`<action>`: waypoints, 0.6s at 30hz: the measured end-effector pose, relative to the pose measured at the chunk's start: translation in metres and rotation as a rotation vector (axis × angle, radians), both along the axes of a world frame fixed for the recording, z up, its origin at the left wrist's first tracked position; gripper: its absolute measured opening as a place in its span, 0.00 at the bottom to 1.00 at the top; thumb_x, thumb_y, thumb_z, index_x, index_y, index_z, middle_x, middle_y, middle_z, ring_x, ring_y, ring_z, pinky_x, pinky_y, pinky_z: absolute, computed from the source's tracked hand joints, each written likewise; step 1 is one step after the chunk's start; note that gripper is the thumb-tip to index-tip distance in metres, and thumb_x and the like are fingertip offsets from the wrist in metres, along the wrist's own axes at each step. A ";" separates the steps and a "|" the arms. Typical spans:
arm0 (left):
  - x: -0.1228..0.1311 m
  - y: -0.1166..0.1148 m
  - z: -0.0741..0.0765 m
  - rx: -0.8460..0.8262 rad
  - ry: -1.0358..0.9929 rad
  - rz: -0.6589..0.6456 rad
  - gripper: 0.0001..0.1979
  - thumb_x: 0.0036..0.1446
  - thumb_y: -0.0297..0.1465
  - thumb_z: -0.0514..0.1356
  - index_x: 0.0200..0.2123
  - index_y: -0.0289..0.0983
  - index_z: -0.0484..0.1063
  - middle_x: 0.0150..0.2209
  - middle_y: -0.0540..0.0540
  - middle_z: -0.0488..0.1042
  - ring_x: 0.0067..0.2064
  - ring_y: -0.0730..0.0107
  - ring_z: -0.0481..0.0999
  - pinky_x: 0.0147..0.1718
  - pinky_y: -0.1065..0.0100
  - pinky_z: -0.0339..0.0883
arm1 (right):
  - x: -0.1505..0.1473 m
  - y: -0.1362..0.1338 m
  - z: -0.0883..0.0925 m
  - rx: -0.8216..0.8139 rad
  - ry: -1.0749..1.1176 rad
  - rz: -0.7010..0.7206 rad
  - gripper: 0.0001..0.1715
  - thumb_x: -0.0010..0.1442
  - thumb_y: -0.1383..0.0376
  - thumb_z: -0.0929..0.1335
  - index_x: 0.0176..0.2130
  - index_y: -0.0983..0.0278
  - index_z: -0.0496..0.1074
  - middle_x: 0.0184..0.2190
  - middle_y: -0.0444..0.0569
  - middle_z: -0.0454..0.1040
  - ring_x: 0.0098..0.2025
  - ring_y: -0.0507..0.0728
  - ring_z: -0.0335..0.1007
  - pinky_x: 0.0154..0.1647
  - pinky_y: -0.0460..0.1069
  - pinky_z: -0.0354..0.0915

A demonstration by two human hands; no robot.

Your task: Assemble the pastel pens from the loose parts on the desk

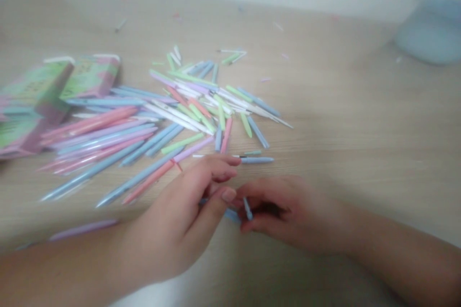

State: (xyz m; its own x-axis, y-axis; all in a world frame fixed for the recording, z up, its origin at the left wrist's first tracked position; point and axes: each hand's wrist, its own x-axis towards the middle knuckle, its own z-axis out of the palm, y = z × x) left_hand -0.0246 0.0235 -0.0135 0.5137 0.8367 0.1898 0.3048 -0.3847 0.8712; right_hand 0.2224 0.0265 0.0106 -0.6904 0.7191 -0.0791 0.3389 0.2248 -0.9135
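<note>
My right hand [288,213] is closed, its thumb and fingers pinching a small blue pen cap [248,208] whose narrow clip shows. Close against its fingertips is my left hand [201,206], fingers curled and thumb bent in. A blue pen part [232,215] shows behind the left thumb, seemingly held there; blur and the fingers hide most of it. Just beyond the hands lies a light-blue pen piece [257,159] with a dark-tipped white refill beside it. Past the left hand spreads a pile of pastel pen barrels, caps and white refills [183,117].
Pink and green printed boxes [90,76] stand at the left, beside clear-wrapped pens [104,141]. A purple pen [84,229] lies by my left forearm. Small scraps dot the wooden table [342,120]. At the far right sits a blurred bluish object [430,33], before a white wall.
</note>
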 end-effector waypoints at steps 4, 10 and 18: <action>0.002 0.000 0.002 0.056 0.035 0.017 0.13 0.75 0.28 0.55 0.59 0.44 0.66 0.64 0.45 0.70 0.67 0.67 0.69 0.66 0.66 0.64 | 0.002 -0.001 -0.006 0.036 -0.008 -0.019 0.14 0.69 0.65 0.72 0.54 0.59 0.76 0.39 0.44 0.82 0.39 0.57 0.79 0.38 0.49 0.73; 0.004 0.001 0.004 0.119 0.070 0.021 0.13 0.74 0.26 0.55 0.58 0.44 0.66 0.62 0.45 0.71 0.67 0.66 0.70 0.67 0.64 0.64 | 0.003 -0.003 -0.007 0.112 -0.066 -0.016 0.13 0.70 0.66 0.72 0.54 0.58 0.76 0.38 0.44 0.82 0.38 0.57 0.80 0.36 0.49 0.74; 0.004 0.001 0.009 0.148 0.140 0.017 0.15 0.72 0.24 0.55 0.58 0.43 0.66 0.58 0.45 0.73 0.62 0.65 0.72 0.62 0.63 0.68 | 0.003 -0.003 -0.007 0.204 -0.112 -0.010 0.11 0.71 0.64 0.72 0.54 0.58 0.76 0.42 0.45 0.84 0.43 0.59 0.82 0.41 0.51 0.74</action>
State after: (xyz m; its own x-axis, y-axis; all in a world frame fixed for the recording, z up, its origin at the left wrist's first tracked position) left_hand -0.0202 0.0246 -0.0042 0.5296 0.8138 0.2391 0.4269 -0.4993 0.7540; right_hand 0.2256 0.0237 0.0035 -0.6781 0.7349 -0.0069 0.4389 0.3974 -0.8059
